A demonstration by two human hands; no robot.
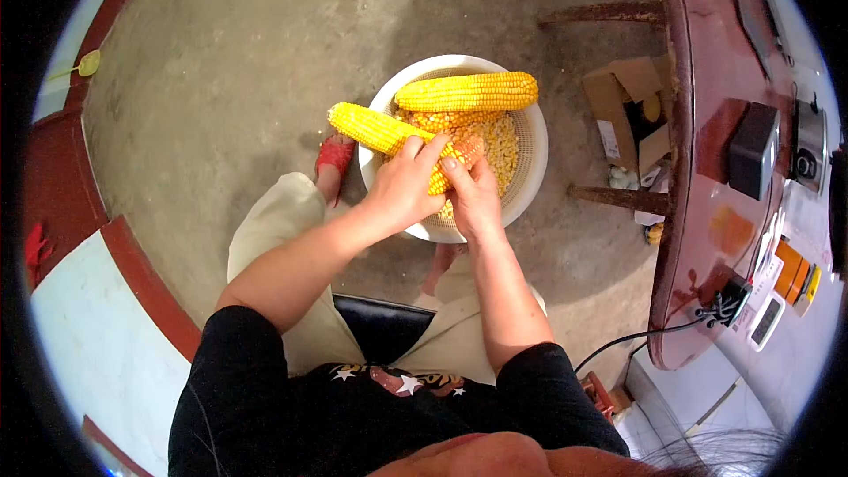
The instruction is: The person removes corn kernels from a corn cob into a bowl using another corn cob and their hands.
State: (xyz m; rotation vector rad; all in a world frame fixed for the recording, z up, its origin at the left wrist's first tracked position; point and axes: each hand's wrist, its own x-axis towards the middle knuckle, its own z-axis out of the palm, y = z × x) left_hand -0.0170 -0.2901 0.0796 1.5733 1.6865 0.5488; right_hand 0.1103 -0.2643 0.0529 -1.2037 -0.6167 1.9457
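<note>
The ear of corn in your hands should handle as a firm, fairly light thing: a stiff core that is unlikely to bend, with hard rows of kernels that give grip but may feel a little slick where they are smooth. It is hardly fragile as a whole, though single kernels could break loose under a pressing thumb. The thick middle looks the best place to hold it steady, since the tapered tip reaches out freely, beyond and to the left of your left hand.

Your left hand is wrapped round the ear toward its near end, fingers over the top. Your right hand is curled in just beside it, thumb pressed against a reddish stripped cob; you cannot tell from here whether that is this ear's bared end or a separate piece. Neither palm is spread, and the two hands nearly meet.

The ear lies slantwise over the white basket, which sits beneath your hands with loose kernels in it. Just beyond your hands, a second ear lies across the basket's far side. Well to the right of your right hand stands the desk, with a cardboard box nearer you, below its edge.
</note>
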